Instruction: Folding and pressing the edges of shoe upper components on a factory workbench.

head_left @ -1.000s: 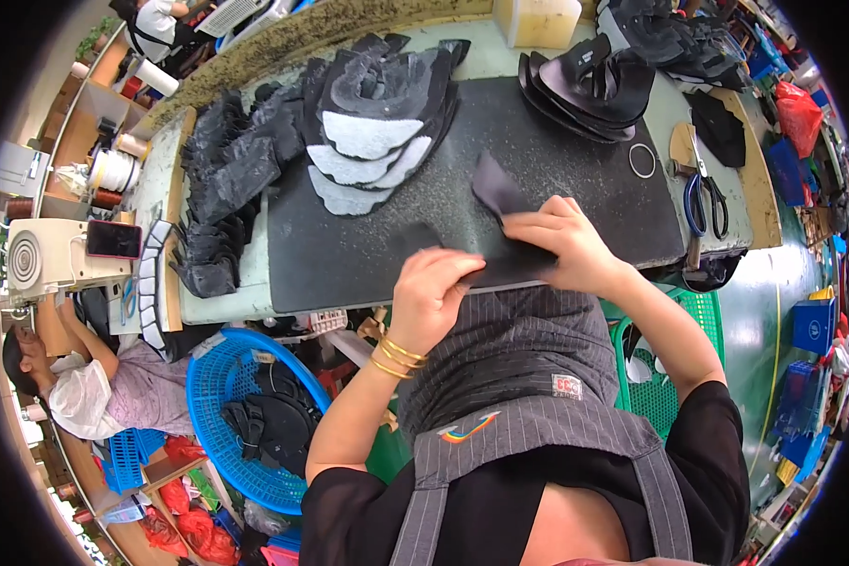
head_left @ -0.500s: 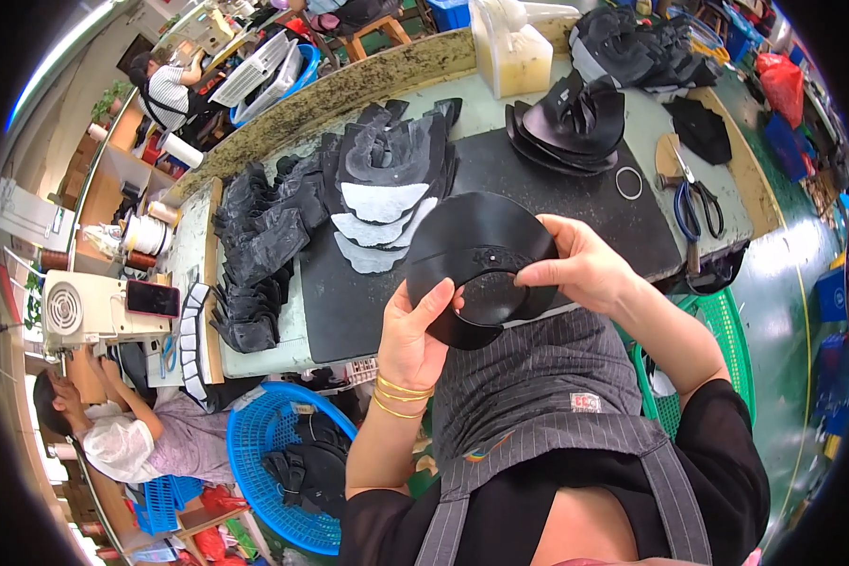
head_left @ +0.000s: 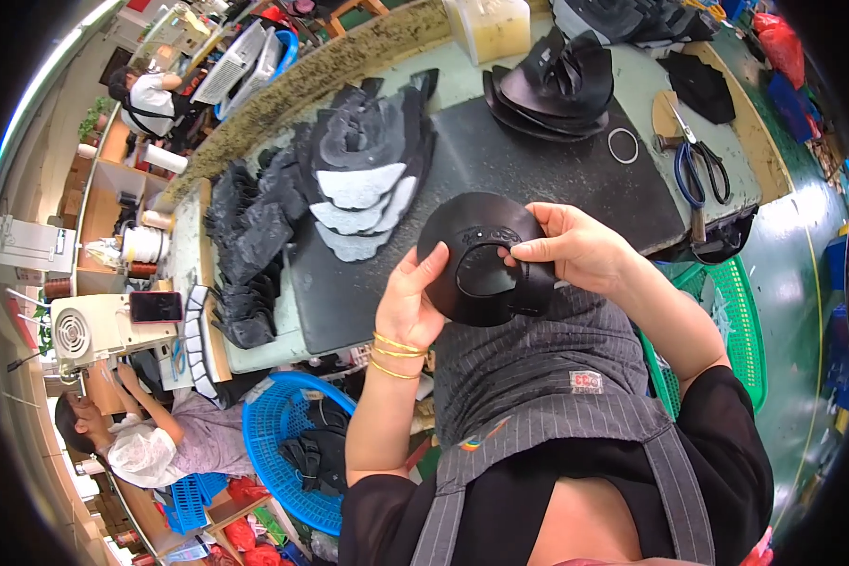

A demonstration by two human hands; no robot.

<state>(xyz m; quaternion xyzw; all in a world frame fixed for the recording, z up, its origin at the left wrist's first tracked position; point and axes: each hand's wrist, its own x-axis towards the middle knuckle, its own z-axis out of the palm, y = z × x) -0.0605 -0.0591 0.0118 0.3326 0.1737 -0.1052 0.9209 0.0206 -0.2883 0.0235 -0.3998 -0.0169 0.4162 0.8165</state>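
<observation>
I hold a glossy black curved piece (head_left: 451, 226), like a leather shoe upper, in front of my apron. It bends around a round opening, with small holes or marks above it. My left hand (head_left: 408, 297) grips its left edge, thumb on top. My right hand (head_left: 580, 253) pinches the right side, thumb and fingertips at the opening's rim. Beyond, a stack of similar glossy black pieces (head_left: 549, 104) stands on a dark mat (head_left: 481, 156). Left of it lie layered black pieces (head_left: 358, 137) with pale grey ends.
Rumpled black pieces (head_left: 255, 231) pile at the table's left. Scissors (head_left: 696, 174) and a pale ring (head_left: 609, 144) lie right. A container of yellowish stuff (head_left: 495, 33) stands at the back. Blue (head_left: 264, 443) and green (head_left: 750, 330) baskets flank me. A co-worker (head_left: 151, 443) sits at a sewing machine.
The black piece has turned in my hands, and its opening now looks closed all round. My left thumb has shifted up along its left edge. The whole view has shifted slightly.
</observation>
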